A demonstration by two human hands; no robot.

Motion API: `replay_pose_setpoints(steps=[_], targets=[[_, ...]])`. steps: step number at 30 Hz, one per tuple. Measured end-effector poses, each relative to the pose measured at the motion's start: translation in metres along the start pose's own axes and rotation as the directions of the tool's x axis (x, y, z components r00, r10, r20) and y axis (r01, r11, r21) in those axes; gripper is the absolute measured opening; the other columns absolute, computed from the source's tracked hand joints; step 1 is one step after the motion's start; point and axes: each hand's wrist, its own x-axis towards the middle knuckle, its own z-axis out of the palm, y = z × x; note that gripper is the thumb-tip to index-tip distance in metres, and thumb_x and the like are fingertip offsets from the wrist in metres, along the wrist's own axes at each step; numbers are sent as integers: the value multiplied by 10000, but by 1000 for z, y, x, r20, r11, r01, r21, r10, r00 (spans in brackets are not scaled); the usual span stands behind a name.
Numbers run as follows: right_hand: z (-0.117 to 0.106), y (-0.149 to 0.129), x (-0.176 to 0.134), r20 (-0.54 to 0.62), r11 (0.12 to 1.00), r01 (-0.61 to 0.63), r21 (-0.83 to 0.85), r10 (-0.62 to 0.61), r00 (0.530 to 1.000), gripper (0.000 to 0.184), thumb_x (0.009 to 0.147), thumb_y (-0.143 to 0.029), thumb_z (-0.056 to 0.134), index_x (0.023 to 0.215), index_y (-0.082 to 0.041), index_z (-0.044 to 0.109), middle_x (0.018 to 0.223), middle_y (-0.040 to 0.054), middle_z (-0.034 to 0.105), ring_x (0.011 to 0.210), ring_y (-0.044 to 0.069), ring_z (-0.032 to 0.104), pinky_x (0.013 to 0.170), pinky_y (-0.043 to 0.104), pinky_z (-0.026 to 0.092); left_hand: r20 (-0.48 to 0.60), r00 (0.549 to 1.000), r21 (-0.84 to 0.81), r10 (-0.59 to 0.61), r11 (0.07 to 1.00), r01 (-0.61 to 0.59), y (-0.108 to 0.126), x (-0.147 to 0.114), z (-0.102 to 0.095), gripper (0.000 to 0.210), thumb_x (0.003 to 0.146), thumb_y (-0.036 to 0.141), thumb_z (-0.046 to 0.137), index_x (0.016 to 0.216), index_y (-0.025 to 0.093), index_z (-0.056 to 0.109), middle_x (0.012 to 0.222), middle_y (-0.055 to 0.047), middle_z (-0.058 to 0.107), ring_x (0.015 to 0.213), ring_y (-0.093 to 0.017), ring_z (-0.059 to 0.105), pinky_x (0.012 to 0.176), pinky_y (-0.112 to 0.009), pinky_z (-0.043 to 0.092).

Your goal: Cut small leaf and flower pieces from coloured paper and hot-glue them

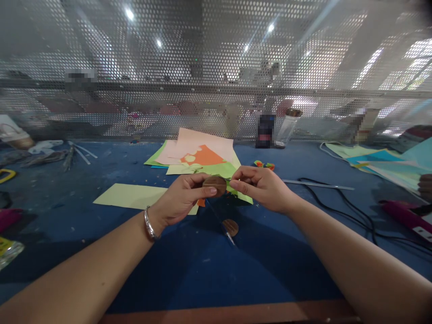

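My left hand (184, 193), a silver bangle on its wrist, grips a round brown wooden disc (215, 185) between thumb and fingers. At the disc's right edge, my right hand (258, 184) is closed in a pinch; what is in its fingertips is too small to make out. Below the hands, a second wooden disc (231, 228) lies on the blue table, with a pen (230, 237) across its left side. Behind them is a stack of coloured paper: pink (205, 139), orange (205, 155) with cut-out edges, and green (219, 170). A pale yellow-green strip (130, 195) extends beneath my left hand.
A clear glue stick (319, 184) and a black cable (357, 211) lie to the right, near a magenta tool (405, 213) and coloured sheets (381, 157). Small orange-green pieces (264, 165) sit behind my right hand. A glass bottle (288, 128) stands against the perforated metal screen (189, 54).
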Motion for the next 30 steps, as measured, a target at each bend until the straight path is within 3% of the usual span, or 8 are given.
replay_pose_setpoints(steps=[20,30], targets=[[-1,-4,-1,8,999,29,-21,-29,1000,313,941,-493,618,860,-191,640,667,-27,499,583,111,393,524,262,298,42,998,0,39,999,-39,-2,0,-1,126,800,183,800,923,211,802,930,-19,757,920,-146,685,928,-300,508],[0,-6,-2,14,999,25,-20,-25,1000,307,946,-482,618,870,-185,627,645,-41,471,570,103,369,514,257,274,12,1000,59,29,998,-29,-6,-1,-3,200,809,225,805,1008,219,787,1044,-56,763,1020,-199,690,953,-355,499]])
